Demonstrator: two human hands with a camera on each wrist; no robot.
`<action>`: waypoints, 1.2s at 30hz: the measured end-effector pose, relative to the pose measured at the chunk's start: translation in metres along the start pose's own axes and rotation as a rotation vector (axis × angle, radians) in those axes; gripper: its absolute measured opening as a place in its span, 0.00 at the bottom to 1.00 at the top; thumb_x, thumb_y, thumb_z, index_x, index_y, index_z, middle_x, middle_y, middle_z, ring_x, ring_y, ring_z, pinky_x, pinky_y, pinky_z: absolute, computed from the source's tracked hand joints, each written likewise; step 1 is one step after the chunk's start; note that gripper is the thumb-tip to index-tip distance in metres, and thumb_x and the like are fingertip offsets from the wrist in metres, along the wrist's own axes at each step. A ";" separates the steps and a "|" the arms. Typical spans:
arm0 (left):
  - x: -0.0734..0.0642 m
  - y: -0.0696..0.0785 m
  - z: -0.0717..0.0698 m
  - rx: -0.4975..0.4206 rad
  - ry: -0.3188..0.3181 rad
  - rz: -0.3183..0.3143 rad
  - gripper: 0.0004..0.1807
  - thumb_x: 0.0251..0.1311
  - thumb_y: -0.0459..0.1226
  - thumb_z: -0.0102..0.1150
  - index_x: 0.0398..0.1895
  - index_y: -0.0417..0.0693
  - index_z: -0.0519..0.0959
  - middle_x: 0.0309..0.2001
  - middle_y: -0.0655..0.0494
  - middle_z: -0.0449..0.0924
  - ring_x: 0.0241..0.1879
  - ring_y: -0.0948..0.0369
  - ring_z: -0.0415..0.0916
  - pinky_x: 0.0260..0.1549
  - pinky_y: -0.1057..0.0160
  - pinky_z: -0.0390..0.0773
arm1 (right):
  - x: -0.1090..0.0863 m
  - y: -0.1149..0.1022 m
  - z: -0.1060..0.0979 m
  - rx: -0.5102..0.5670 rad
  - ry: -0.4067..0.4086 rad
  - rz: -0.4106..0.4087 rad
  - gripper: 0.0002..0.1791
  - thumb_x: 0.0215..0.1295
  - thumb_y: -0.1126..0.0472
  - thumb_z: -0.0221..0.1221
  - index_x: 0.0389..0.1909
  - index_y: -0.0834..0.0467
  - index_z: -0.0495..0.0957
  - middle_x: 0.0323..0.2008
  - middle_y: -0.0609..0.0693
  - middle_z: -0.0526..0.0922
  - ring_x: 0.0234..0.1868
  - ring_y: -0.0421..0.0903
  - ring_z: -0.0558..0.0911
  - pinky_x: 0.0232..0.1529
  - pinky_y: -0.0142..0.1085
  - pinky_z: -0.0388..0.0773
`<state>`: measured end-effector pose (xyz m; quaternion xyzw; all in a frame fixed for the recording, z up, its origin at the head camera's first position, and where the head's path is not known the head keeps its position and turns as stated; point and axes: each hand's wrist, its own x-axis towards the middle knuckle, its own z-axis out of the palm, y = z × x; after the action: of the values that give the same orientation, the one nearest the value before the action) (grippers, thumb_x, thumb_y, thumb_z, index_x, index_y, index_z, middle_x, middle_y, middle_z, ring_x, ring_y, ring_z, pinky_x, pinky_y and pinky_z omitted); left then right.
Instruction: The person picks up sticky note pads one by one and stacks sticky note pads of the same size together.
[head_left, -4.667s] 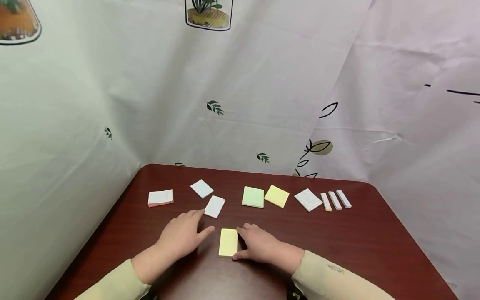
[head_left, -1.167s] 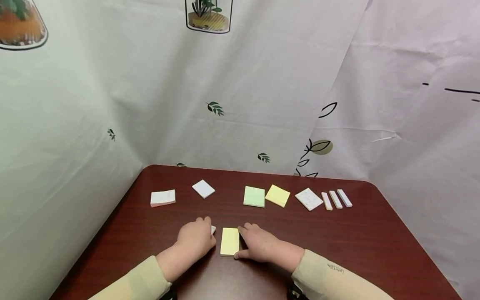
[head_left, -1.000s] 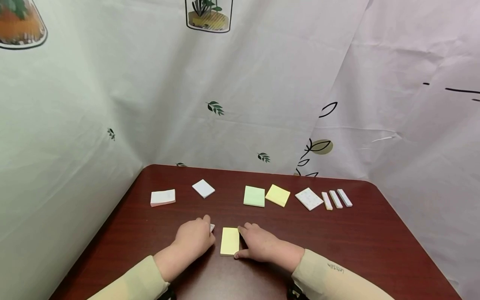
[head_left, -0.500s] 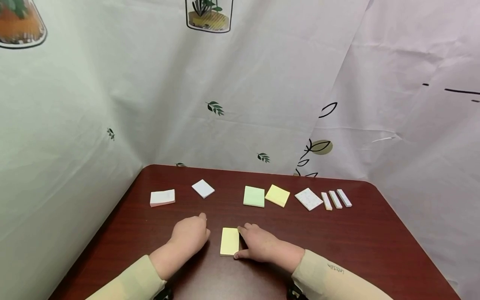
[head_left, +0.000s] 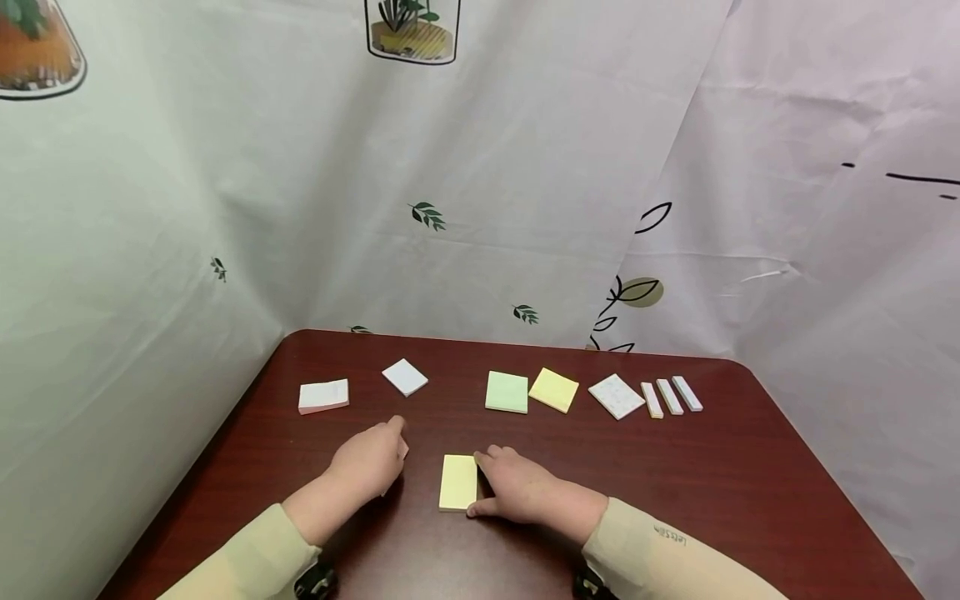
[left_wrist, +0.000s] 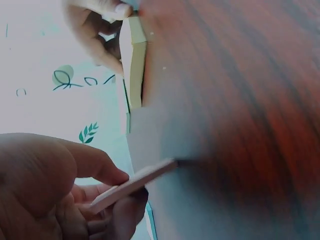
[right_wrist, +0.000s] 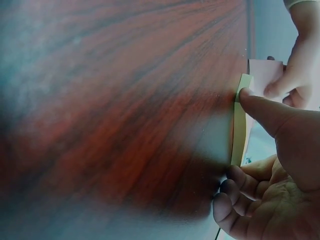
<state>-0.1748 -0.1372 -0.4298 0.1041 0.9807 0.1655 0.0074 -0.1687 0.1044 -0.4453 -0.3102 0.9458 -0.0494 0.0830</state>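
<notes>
My left hand [head_left: 365, 463] pinches a thin sticky note pad [left_wrist: 135, 185] between thumb and fingers. In the head view only slivers of it show past the hand; in the right wrist view its pinkish face [right_wrist: 265, 72] is turned outward and stands tilted up. Just to the right, a yellow sticky note pad [head_left: 458, 483] lies flat on the table. My right hand [head_left: 517, 487] grips its right side, thumb at the near corner and fingertips at the far corner. The two pads are apart.
Along the back of the dark red table [head_left: 675, 500] lie a thick white pad [head_left: 323, 396], a small white pad [head_left: 405, 377], a green pad [head_left: 507, 392], another yellow pad [head_left: 553, 390], a patterned white pad [head_left: 617, 396] and several narrow strips [head_left: 670, 397]. A printed curtain [head_left: 480, 167] hangs behind.
The white pad that lay in front of my left hand is now held in that hand, turned on edge. Over the last second this hand moved left, away from the yellow pad. My right hand stayed.
</notes>
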 end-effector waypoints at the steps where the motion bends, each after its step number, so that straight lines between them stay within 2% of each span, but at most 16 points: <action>1: 0.001 -0.001 -0.001 -0.029 -0.018 -0.017 0.11 0.59 0.29 0.57 0.45 0.40 0.75 0.29 0.54 0.77 0.23 0.61 0.72 0.24 0.58 0.74 | 0.000 0.000 0.000 -0.001 0.002 0.000 0.45 0.57 0.36 0.67 0.65 0.65 0.71 0.51 0.56 0.77 0.53 0.50 0.77 0.52 0.39 0.76; 5: 0.003 -0.003 -0.003 -0.134 -0.070 -0.052 0.18 0.54 0.28 0.58 0.50 0.41 0.75 0.33 0.53 0.79 0.28 0.60 0.72 0.27 0.58 0.73 | 0.000 0.000 0.000 -0.002 0.004 -0.004 0.45 0.57 0.36 0.67 0.65 0.65 0.71 0.51 0.56 0.77 0.53 0.50 0.77 0.52 0.38 0.76; 10: 0.004 -0.005 -0.001 -0.318 -0.104 -0.058 0.20 0.49 0.25 0.58 0.48 0.39 0.75 0.30 0.53 0.74 0.28 0.59 0.71 0.28 0.60 0.73 | 0.000 0.000 0.000 -0.001 0.003 -0.006 0.45 0.57 0.36 0.67 0.65 0.65 0.71 0.51 0.56 0.77 0.53 0.50 0.77 0.52 0.38 0.76; 13: 0.005 -0.007 0.003 -0.353 -0.102 -0.038 0.20 0.45 0.23 0.59 0.46 0.38 0.75 0.31 0.52 0.75 0.30 0.58 0.72 0.31 0.59 0.74 | 0.000 0.001 0.000 -0.003 -0.001 -0.003 0.45 0.57 0.36 0.66 0.65 0.65 0.71 0.52 0.56 0.77 0.53 0.50 0.77 0.52 0.38 0.77; 17: 0.006 -0.011 0.009 -0.274 -0.068 -0.004 0.20 0.43 0.23 0.62 0.44 0.40 0.76 0.35 0.51 0.75 0.33 0.57 0.72 0.36 0.56 0.75 | 0.000 0.000 0.000 -0.002 -0.008 0.000 0.45 0.57 0.36 0.66 0.65 0.65 0.71 0.52 0.56 0.77 0.54 0.50 0.77 0.52 0.39 0.76; 22: 0.005 -0.013 0.011 -0.159 -0.038 0.002 0.20 0.43 0.28 0.65 0.44 0.43 0.77 0.37 0.50 0.74 0.36 0.53 0.73 0.37 0.52 0.75 | 0.001 0.000 -0.001 -0.003 -0.013 0.002 0.45 0.57 0.36 0.66 0.65 0.65 0.71 0.52 0.56 0.77 0.54 0.50 0.77 0.53 0.38 0.76; 36: 0.001 -0.010 0.008 -0.002 -0.019 0.011 0.19 0.46 0.34 0.66 0.46 0.45 0.80 0.43 0.48 0.78 0.42 0.47 0.74 0.43 0.43 0.73 | 0.001 -0.001 -0.001 0.007 -0.026 0.009 0.45 0.57 0.36 0.66 0.66 0.64 0.71 0.52 0.56 0.77 0.52 0.49 0.77 0.51 0.38 0.76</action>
<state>-0.1778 -0.1436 -0.4410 0.1110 0.9798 0.1657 0.0159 -0.1694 0.1034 -0.4443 -0.3061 0.9458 -0.0481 0.0968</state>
